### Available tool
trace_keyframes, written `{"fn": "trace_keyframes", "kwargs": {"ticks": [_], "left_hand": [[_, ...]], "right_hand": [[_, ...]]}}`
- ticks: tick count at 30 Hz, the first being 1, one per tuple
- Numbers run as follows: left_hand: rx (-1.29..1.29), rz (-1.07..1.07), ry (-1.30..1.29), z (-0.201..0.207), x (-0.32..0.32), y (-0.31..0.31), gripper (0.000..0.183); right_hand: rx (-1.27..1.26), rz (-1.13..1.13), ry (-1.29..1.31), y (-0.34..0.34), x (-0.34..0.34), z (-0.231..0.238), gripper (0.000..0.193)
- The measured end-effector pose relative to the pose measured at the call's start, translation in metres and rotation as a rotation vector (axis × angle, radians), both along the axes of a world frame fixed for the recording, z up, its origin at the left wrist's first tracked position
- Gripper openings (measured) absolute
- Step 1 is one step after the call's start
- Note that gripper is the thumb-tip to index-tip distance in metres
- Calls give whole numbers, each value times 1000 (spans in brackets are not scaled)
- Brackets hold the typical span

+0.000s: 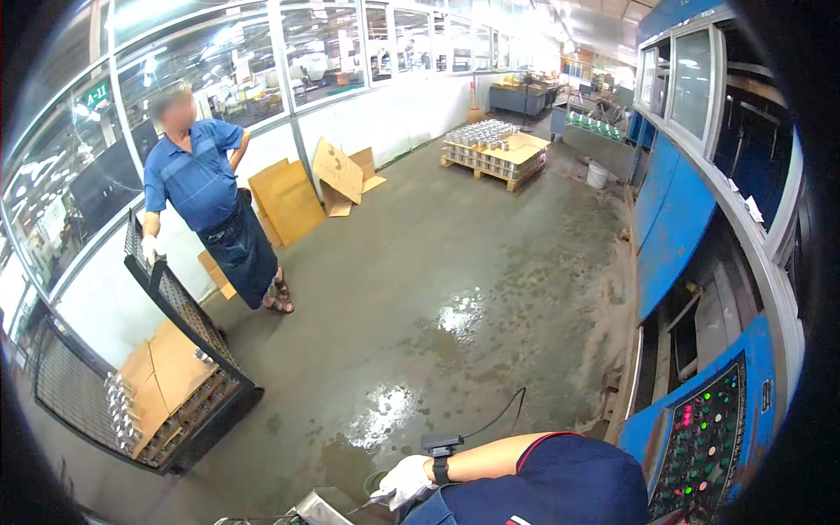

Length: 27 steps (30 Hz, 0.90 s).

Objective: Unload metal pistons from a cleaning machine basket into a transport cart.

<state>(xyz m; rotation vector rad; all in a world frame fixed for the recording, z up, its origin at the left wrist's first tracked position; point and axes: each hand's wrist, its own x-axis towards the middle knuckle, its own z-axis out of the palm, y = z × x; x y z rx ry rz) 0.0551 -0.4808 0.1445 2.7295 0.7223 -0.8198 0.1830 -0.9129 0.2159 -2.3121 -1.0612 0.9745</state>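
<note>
My right hand, in a white glove, is at the bottom of the view, its arm coming in from the right. Its fingers are closed around a thin grey metal handle. Beside it, a shiny metal piece is cut off by the lower edge, so I cannot make out its whole shape. On the wrist sits a black strap with a small black box and a cable. My left hand is out of view.
At left, a person in blue rests a gloved hand on a black mesh cart holding metal parts and cardboard. A pallet of metal parts stands farther off. At right is a blue machine with a button panel. The floor has wet patches.
</note>
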Motion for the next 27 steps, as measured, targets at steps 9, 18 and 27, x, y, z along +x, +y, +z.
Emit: {"fn": "trace_keyframes", "kwargs": {"ticks": [9, 18, 27], "left_hand": [[109, 419, -484, 2, -26, -9, 53], [-1313, 1324, -1478, 78, -107, -24, 45], [-1128, 1032, -2081, 140, -174, -115, 50]], "right_hand": [[124, 54, 15, -3, 6, 28, 53], [452, 160, 610, 42, 3, 78, 38], [249, 295, 534, 99, -4, 112, 25]]}}
